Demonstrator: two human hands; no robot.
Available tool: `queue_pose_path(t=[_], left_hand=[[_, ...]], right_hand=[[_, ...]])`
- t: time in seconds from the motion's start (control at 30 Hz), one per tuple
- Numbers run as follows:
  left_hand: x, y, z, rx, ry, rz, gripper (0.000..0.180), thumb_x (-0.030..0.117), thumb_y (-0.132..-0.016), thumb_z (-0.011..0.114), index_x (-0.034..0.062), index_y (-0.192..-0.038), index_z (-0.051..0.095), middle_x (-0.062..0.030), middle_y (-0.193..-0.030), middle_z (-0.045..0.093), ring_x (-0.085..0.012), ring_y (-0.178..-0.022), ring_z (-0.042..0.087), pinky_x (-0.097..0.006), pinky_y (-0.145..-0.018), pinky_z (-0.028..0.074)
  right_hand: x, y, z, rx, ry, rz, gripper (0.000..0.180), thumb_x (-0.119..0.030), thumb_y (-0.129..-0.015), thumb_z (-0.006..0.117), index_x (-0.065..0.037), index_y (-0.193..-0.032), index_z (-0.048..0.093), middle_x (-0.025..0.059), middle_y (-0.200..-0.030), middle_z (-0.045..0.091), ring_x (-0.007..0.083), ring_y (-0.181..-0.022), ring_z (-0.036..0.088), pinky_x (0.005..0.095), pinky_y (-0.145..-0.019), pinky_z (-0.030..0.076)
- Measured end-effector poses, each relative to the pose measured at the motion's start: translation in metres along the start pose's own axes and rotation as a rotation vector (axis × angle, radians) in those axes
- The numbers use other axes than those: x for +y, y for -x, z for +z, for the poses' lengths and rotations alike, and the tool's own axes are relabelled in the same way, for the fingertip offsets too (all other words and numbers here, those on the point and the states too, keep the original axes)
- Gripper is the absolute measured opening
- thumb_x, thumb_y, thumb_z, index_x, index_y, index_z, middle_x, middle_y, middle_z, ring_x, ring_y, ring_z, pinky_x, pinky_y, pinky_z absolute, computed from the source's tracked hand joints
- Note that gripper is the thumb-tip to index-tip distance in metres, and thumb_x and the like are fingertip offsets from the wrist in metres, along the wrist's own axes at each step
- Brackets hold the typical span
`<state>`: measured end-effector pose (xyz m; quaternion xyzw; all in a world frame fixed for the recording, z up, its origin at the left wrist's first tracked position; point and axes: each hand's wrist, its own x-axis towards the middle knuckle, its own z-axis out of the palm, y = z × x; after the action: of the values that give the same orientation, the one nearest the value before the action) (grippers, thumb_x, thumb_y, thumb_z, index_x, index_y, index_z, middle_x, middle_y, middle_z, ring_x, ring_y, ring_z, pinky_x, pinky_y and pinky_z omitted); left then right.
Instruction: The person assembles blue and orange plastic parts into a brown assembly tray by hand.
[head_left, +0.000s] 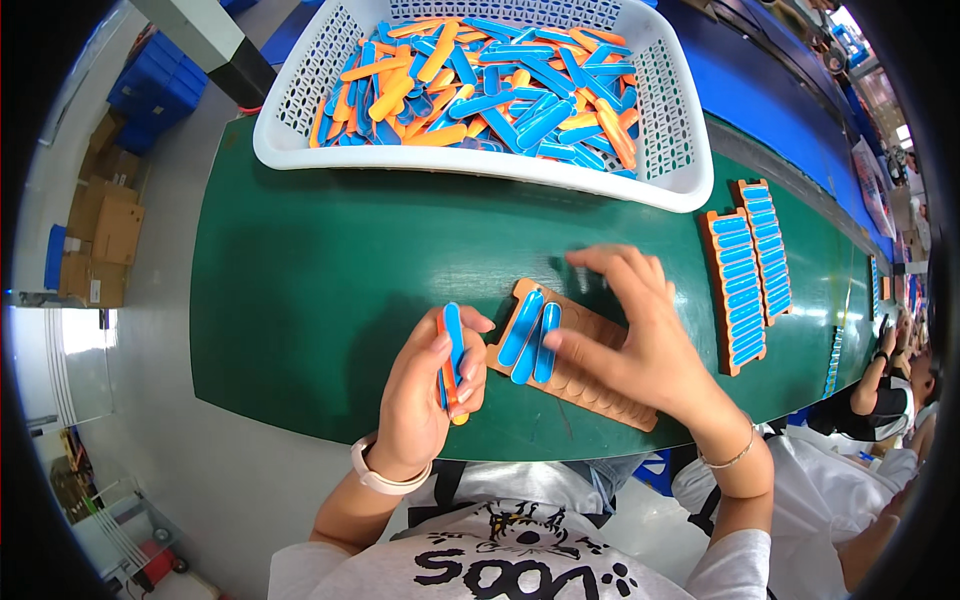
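Note:
My left hand (418,385) is closed round a small stack of long, round-ended blue and orange strips (452,350), held upright beside the tray's left end. A brown slotted tray (600,400) lies aslant on the green table in front of me. At its left end lie several blue strips (520,328); one blue strip (546,345) sits tilted against its neighbours. My right hand (640,335) hovers over the tray with its fingers spread. The right thumb tip is at that tilted strip; whether it touches cannot be told. Brown grooves show below the right hand.
A white perforated basket (480,170) heaped with blue and orange strips stands at the far side of the green table (300,270). Two filled trays (735,290) (768,250) lie at the right. Farther right, other people (880,400) sit along the table.

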<state>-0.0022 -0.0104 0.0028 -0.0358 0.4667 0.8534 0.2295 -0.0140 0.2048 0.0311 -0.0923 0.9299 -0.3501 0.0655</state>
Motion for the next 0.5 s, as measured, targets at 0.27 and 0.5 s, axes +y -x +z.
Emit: queue_pose_path(t=[0.27, 0.5], left_hand=[[0.003, 0.002, 0.005, 0.028, -0.213, -0.066, 0.022, 0.024, -0.098, 0.051, 0.0020, -0.099, 0.053, -0.0010, -0.068, 0.051, -0.0029, -0.053, 0.039, -0.019, -0.047, 0.032], [0.000, 0.001, -0.001, 0.023, -0.141, -0.069, 0.023, 0.025, -0.097, 0.054, 0.0025, -0.092, 0.055, 0.0015, -0.062, 0.047, -0.0030, -0.052, 0.039, -0.019, -0.046, 0.030]], right_hand=[[0.005, -0.002, 0.001, -0.002, 0.104, -0.063, 0.051, -0.021, -0.072, 0.075, -0.009, -0.118, 0.058, 0.0106, -0.120, 0.050, 0.0309, -0.113, 0.041, 0.0421, -0.093, 0.030], [-0.008, 0.003, 0.004, -0.031, 0.086, 0.007, 0.057, -0.018, -0.069, 0.076, -0.011, -0.121, 0.055, 0.0096, -0.125, 0.047, 0.0287, -0.115, 0.041, 0.0400, -0.097, 0.028]])
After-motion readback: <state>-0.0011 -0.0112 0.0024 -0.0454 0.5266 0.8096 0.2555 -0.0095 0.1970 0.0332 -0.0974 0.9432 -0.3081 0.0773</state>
